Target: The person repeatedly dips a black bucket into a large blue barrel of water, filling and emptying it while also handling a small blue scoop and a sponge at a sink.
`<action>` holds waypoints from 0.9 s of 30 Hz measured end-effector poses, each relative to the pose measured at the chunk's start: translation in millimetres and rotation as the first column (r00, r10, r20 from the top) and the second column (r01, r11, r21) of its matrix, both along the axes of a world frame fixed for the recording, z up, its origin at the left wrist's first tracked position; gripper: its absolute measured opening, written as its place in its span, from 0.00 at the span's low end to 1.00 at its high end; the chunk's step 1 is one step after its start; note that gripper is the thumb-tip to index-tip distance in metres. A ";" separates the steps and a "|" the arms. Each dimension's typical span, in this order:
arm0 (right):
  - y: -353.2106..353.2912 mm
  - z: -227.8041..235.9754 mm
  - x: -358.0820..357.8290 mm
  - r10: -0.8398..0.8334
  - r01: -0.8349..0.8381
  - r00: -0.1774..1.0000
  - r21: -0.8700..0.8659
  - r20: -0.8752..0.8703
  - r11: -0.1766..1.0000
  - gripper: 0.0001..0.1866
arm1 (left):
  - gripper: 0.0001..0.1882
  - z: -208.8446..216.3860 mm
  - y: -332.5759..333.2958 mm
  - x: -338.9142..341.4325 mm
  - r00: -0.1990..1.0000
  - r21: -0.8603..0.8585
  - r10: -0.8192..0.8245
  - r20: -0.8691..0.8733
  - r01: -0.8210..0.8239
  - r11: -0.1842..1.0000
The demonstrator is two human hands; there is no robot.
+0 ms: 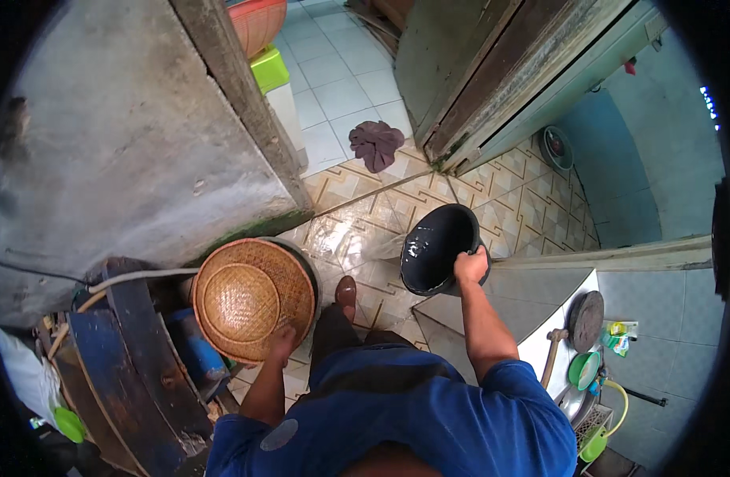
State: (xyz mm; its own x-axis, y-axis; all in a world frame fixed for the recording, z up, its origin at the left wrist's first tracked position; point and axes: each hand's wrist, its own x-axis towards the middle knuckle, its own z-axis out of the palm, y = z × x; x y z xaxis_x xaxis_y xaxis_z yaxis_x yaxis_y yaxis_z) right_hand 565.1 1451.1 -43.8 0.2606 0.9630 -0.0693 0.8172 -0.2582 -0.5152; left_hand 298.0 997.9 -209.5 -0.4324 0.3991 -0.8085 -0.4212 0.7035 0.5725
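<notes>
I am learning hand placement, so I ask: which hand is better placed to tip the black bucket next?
Probably the right hand: it grips the black bucket by its rim. The left hand is apart from it, at the edge of the round woven tray.

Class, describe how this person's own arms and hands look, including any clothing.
The left sleeve and right sleeve are short and blue. The left hand and right hand wear no visible gloves. A pale oval marks the shirt near the left sleeve.
</notes>
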 end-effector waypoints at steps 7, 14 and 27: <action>53.6 -18.0 13.9 -0.210 0.211 0.976 0.012 -0.062 0.977 0.13 | 0.20 30.3 128.8 -82.5 0.998 0.060 0.046 -0.040 -0.044 0.997; 101.9 -36.5 26.9 -0.341 0.365 0.807 -0.047 -0.483 0.930 0.12 | 0.20 11.5 169.5 -91.6 0.994 -0.035 -0.110 -0.017 0.109 0.993; 176.8 -89.6 58.3 -0.641 0.428 -0.101 -0.615 -0.761 0.663 0.11 | 0.16 61.0 361.7 -110.1 0.919 -0.092 -0.392 0.038 0.394 0.915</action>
State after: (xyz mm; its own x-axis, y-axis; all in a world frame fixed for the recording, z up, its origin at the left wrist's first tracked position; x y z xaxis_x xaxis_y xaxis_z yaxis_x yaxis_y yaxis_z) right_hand 623.4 1627.9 -133.4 0.3233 0.4982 -0.8045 -0.6556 -0.4951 -0.5701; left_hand 187.9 1359.5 -148.4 -0.2413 0.4539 -0.8578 -0.1096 0.8655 0.4888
